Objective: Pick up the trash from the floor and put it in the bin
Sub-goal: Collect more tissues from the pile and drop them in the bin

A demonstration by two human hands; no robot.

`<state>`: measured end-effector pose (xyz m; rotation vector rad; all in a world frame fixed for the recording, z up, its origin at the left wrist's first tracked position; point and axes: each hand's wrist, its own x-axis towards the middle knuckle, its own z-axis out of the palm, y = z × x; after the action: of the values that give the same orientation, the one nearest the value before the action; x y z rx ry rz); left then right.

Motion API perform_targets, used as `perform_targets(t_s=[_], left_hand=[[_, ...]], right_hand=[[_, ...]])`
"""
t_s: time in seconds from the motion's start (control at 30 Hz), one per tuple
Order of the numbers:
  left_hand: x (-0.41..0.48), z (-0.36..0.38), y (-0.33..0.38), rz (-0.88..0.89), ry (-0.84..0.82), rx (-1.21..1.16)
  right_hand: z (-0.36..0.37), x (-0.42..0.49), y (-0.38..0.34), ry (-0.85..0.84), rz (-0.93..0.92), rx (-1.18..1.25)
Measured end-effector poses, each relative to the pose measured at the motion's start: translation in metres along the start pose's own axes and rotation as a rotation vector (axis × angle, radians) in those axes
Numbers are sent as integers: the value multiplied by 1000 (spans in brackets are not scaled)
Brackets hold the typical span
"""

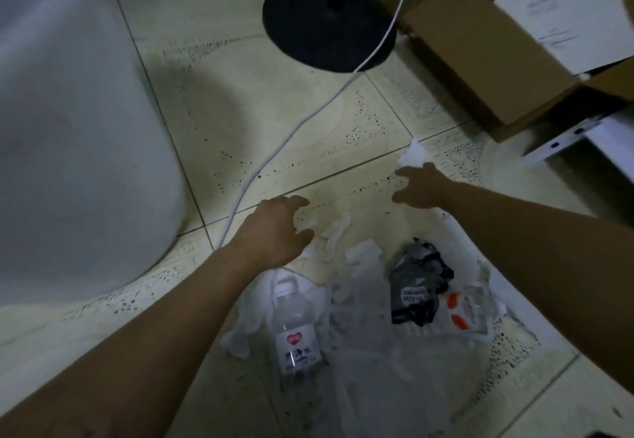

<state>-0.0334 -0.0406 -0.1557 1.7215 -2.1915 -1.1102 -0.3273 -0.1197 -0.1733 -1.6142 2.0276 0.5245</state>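
Note:
A clear plastic bag [370, 345] lies open on the tiled floor below me. Inside it are a water bottle [295, 328], a crumpled black wrapper [415, 286], a clear packet with red marks [463, 310] and white tissues [360, 266]. My left hand [274, 228] curls, thumb and fingers, around the bag's far rim next to a torn tissue [334, 233]. Beyond the bag, my right hand [422, 187] is spread, its fingertips at a crumpled white tissue [413, 156] lying on the floor.
A large white rounded object [79, 129] fills the left. A black round stand base [326, 22] sits at the top, with a white cable [295, 129] running across the floor. Cardboard boxes [480, 60] and a white shelf [583, 135] stand at the right.

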Motion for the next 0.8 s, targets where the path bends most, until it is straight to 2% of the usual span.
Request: perform_targets(t_s=[0.13,0.33,0.4,0.47,0.5,0.6,0.67,0.8], left_hand=[[2,13,-15,-39,-14,-13],[-10,23,-34,-81,-35,-7],[-9,26,-37,-83,-42,14],[-6,32,-36,-71,-42,67],[-4,36,-36,-67,-33,119],[3,45,-33,-46,23,309],[6,52,-31,-13,22,400],[7,60,-30,-8,36,468]], right_hand=[[-19,39,-6,56,14,41],[12,52,-24,24,33,45],[23,42,-33,122,8,57],[36,29,-46,302,-116,65],[43,22,-54,338,-194,84],[55,2,-76,200,-384,117],[56,-9,-83,83,-437,197],[38,-28,-87,77,-466,255]])
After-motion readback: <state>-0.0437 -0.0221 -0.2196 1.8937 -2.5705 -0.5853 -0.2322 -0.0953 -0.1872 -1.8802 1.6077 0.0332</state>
